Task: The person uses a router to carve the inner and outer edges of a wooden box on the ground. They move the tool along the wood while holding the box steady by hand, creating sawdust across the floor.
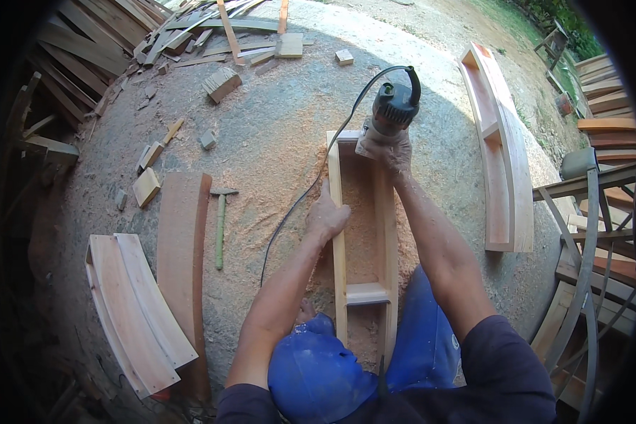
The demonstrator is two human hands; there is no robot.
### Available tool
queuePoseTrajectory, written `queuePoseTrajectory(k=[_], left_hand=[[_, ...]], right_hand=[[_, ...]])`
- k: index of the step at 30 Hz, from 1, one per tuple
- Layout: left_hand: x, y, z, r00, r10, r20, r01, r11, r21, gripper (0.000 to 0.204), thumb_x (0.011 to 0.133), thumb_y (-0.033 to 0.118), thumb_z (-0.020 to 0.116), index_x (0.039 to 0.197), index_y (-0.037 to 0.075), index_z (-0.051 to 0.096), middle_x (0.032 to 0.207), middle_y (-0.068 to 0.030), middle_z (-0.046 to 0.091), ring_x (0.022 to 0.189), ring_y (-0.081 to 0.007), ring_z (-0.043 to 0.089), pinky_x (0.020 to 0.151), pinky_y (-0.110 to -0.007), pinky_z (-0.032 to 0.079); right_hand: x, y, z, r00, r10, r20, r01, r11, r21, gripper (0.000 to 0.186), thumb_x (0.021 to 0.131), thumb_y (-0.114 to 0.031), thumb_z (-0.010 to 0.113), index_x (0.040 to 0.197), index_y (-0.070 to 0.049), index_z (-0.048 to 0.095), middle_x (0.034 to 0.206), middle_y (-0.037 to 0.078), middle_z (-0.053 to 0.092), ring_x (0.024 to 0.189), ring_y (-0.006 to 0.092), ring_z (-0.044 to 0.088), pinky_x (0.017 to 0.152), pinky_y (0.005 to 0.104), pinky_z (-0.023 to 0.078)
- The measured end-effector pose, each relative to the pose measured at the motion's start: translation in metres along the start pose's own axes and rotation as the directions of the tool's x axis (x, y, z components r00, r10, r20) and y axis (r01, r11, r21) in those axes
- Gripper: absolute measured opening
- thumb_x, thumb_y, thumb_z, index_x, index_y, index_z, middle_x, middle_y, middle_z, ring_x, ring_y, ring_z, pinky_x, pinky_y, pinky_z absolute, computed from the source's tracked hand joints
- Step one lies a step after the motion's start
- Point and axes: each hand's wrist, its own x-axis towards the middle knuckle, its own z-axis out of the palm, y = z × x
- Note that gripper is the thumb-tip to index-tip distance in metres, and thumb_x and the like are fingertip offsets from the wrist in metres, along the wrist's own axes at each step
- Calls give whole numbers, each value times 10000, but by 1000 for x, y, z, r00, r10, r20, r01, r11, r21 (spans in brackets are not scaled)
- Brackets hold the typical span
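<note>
Nearest, between the knees of the blue trousers [318,364], the long narrow frame of pale wood [339,261] runs away from the person over the sawdust-strewn grey ground [268,134]; its near end is lost against the dark clothing. A pale wooden crosspiece [367,293] ties its two rails. It should handle as stiff and only moderately heavy, sturdy along the rails though easier to mark at the edges. Loose dust may make the wood slippery, so the best hold is around a rail, close to a crosspiece.

Further up, the left hand [326,215] grips the left rail, thumb laid over its top and the fingers along the outer side, partly out of sight — a sensible place for steadying, well apart from the cutter end.

At the far end, the right hand [396,155] has its fingers wrapped around the lower body of the cylindrical power router with a black cap and pale base [392,109], which sits over the frame's far right corner. The router is likely the denser thing, rigid and top-heavy, so a low grip near the base suits it; whether the bit touches wood I cannot tell. Its thin black cord [298,201] loops from the cap and passes left of the frame — flexible, and apt to snag on the forearm.
</note>
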Motion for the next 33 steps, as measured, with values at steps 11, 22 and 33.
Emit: queuePoseTrajectory(k=[11,22,33], left_hand=[[-2,1,0,1000,19,1,-19,1000,4,1042,791,283,651,1689,102,153,1249,-316,694,1172,-441,685,1053,-514,514],[-1,3,3,1000,26,-2,-26,1000,-4,1040,792,272,652,1691,115,151,1258,-308,694,1185,-440,682,1064,-507,512],[2,-5,5,999,41,-5,-41,998,-48,1047,781,274,649,1689,112,154,1281,-314,685,1199,-447,673,1079,-505,501]], right_hand=[[0,3,0,999,6,-45,-6,1000,7,754,702,-178,906,1343,-136,511,1159,-11,708,1050,121,690,942,309,550],[-5,16,-6,999,11,-35,-8,995,101,738,708,-102,898,1359,-139,553,1182,-7,725,1055,113,699,947,311,564],[-33,-3,-1,996,-10,-86,23,986,163,543,744,5,899,1218,-85,650,1129,20,742,1033,133,712,897,314,596]])
